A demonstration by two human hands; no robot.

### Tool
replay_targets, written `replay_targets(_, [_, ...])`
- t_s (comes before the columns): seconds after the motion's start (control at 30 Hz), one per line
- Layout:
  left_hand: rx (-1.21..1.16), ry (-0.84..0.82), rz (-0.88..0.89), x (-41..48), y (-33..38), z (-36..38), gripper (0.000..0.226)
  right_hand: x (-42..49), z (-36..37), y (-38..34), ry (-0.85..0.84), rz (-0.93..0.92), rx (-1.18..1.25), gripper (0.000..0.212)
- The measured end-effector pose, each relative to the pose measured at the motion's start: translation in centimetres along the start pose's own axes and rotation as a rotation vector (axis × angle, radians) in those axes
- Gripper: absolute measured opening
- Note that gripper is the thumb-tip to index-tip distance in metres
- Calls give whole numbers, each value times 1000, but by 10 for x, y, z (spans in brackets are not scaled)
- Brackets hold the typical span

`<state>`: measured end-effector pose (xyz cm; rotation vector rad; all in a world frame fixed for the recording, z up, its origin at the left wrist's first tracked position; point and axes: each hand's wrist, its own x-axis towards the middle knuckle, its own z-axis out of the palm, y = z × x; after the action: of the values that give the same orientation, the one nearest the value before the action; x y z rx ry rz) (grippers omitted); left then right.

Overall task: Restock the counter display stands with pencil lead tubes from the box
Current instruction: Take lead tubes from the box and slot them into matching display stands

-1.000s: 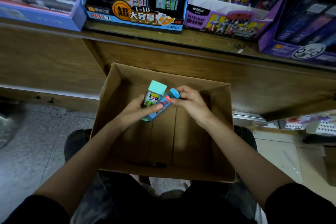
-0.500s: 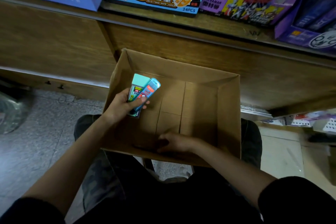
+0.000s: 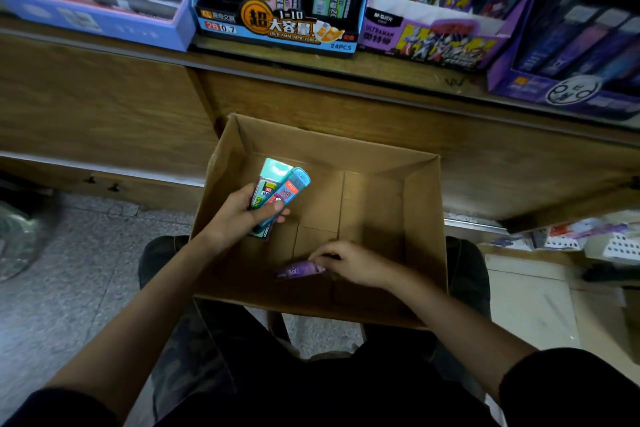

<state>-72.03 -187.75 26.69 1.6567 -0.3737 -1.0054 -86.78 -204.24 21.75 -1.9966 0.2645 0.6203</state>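
Note:
An open cardboard box rests on my lap. My left hand is inside it at the left, shut on two lead tubes: a mint-green one and a blue one lying across it. My right hand is low at the box's near wall, fingers pinching a purple lead tube that lies on the box floor. On the wooden counter above stands a blue display stand of 2B 0.7 leads, and a purple display stand to its right.
A light-blue display box sits at the counter's left and a dark purple one at the far right. The wooden counter front rises behind the box. Tiled floor lies to both sides of my knees.
My right hand let go of the blue tube, dropped to the box's near wall and now pinches a purple tube. My left hand kept both tubes and stayed at the left.

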Motion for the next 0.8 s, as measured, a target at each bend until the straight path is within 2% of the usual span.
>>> replay_targets(0.13, [-1, -54, -5, -4, 13, 10, 25, -25, -43, -15, 264, -74, 176, 10])
replay_targets(0.23, [-17, -79, 12, -9, 26, 24, 28, -50, -72, -31, 457, -115, 322, 17])
replay_targets(0.43, [68, -52, 92, -18, 57, 60, 28, -86, -110, -63, 673, -259, 461, 16])
replay_targets(0.53, [38, -65, 157, -20, 73, 78, 21, -101, -126, -73, 755, -317, 487, 13])
replay_targets(0.67, [7, -118, 220, -20, 96, 98, 38, -120, -147, -79, 822, -352, 539, 10])
replay_targets(0.8, [-35, -145, 292, -14, 123, 114, 43, -147, -171, -84, 806, -416, 557, 8])
